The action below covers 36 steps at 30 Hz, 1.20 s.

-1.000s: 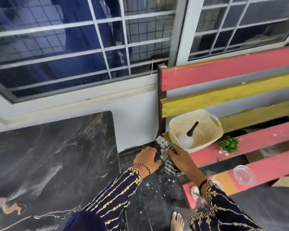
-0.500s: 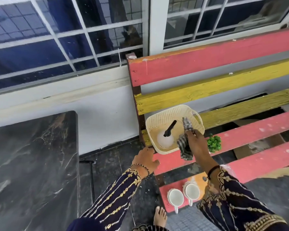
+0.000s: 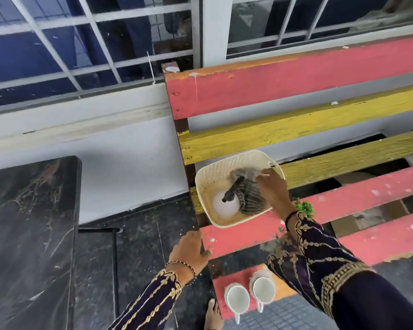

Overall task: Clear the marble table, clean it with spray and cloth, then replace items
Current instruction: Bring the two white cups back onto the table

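A cream woven basket point(image 3: 206, 179) stands on the red and yellow bench point(image 3: 284, 91). Inside it lies a round white spray bottle point(image 3: 225, 207) with a black nozzle. The striped grey cloth point(image 3: 249, 198) is draped beside the bottle in the basket. My right hand point(image 3: 273, 188) reaches over the basket, and its fingertips pinch the cloth's upper edge. My left hand point(image 3: 188, 251) curls around the end of a red seat slat. The dark marble table point(image 3: 29, 234) is at the left with nothing seen on it.
Two white cups point(image 3: 237, 300) stand on the front slat beside my right sleeve. A small green plant point(image 3: 304, 207) sits on a red slat behind my right wrist. My bare foot point(image 3: 212, 314) is on the dark floor. A white wall and barred windows lie behind.
My right hand lifted the cloth from the bench's end and carried it into the basket, where it now lies by the bottle. The view swung right; my left hand stayed at the slat end.
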Available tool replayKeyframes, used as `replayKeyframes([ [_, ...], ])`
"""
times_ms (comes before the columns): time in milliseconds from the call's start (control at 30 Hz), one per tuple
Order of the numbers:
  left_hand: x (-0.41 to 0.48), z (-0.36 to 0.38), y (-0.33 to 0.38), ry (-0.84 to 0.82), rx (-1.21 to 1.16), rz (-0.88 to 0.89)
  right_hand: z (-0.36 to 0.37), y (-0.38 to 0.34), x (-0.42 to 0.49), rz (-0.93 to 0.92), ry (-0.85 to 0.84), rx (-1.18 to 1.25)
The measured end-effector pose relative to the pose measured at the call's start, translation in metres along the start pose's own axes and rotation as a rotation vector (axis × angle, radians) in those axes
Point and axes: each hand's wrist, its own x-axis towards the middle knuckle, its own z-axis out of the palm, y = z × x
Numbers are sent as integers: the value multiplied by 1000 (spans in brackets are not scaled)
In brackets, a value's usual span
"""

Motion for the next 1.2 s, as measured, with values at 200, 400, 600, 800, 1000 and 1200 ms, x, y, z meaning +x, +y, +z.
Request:
replayKeyframes([
  [200, -1, 12, 17, -88, 62, 22, -3, 40, -53, -43, 107, 103],
  [400, -14, 42, 26, -205, 136, -1, 12, 102, -113, -2, -11, 53],
  [600, -23, 87, 27, -280, 320, -92, 45, 172, -158, 63, -349, -242],
  [800, -15, 123, 23, -291, 277, -69, 73, 211, -169, -10, -477, -439],
  [1000, -3, 146, 27, -293, 194, -61, 85, 215, -167, -58, -392, -456],
  [1200, -7, 146, 18, -241, 196, 45, 79, 200, -173, -86, -386, -456],
])
